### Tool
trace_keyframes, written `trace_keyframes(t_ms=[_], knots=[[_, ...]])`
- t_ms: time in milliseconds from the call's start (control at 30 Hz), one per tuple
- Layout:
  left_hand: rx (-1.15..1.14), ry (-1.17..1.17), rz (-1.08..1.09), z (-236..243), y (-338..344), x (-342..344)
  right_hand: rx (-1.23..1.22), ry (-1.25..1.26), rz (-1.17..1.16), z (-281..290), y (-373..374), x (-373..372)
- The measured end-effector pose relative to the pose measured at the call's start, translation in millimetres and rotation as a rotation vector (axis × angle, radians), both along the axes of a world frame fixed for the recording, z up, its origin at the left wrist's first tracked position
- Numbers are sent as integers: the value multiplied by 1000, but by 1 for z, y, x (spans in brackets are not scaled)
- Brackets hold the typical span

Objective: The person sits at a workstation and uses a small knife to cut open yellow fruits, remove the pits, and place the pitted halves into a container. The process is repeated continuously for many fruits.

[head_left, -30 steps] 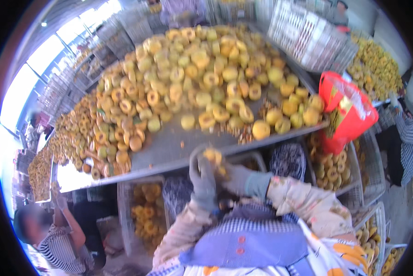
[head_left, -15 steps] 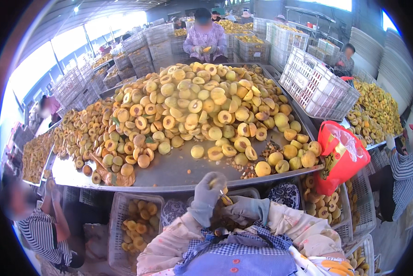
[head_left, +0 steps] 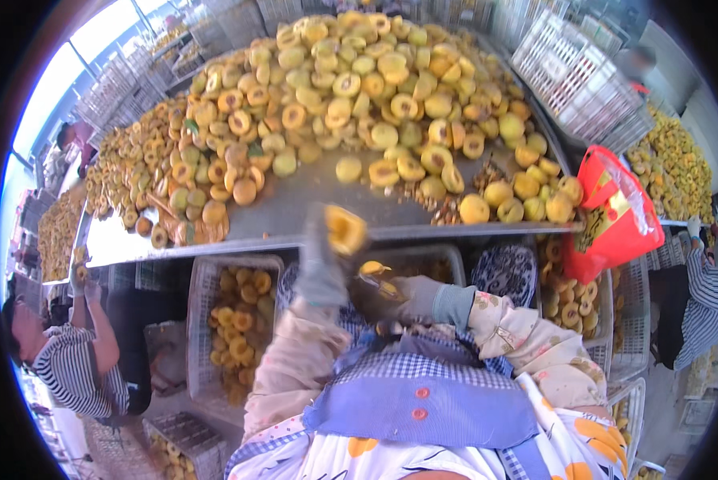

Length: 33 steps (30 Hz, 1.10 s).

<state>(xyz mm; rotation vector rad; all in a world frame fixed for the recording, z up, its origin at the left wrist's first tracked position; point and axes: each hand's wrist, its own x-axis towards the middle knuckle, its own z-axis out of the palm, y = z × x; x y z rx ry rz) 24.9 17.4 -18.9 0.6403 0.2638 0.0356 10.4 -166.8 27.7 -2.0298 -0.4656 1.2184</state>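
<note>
My left hand (head_left: 321,264), gloved in grey and smeared by motion, is raised just in front of the metal table's near edge. It holds a hollowed yellow peach half (head_left: 346,230). Lower and to its right, my right hand (head_left: 411,298), also gloved, is closed with its fingers pointing left. At those fingertips shows a small yellow and dark thing (head_left: 376,272), too blurred to name. Beyond both hands, a big heap of halved and whole peaches (head_left: 359,88) covers much of the metal table (head_left: 295,210).
Crates of peach halves stand below the table edge: a white crate (head_left: 192,336) at left and another crate (head_left: 607,320) at right. A red plastic bag (head_left: 615,212) hangs at the table's right corner. A person in stripes (head_left: 79,360) sits at left, another person (head_left: 695,296) at right.
The view has tilted down. My left hand has moved away from my right hand, to the left, and a peach half now shows in it. My right hand stays low near my lap.
</note>
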Motion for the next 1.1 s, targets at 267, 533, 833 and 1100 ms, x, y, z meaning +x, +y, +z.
trace_keyframes(t_ms=[267,533,833,1100], knots=[[2252,652,338,-30,209,-44,-578,-362,181,-126,-61,22],[2107,-177,-30,-44,33,162,-310,-215,94,-108,-45,37],[238,78,-75,-53,38,183,128,32,-357,-95,-49,40],[-174,89,-114,9,-12,52,27,-825,-268,-28,3,54]])
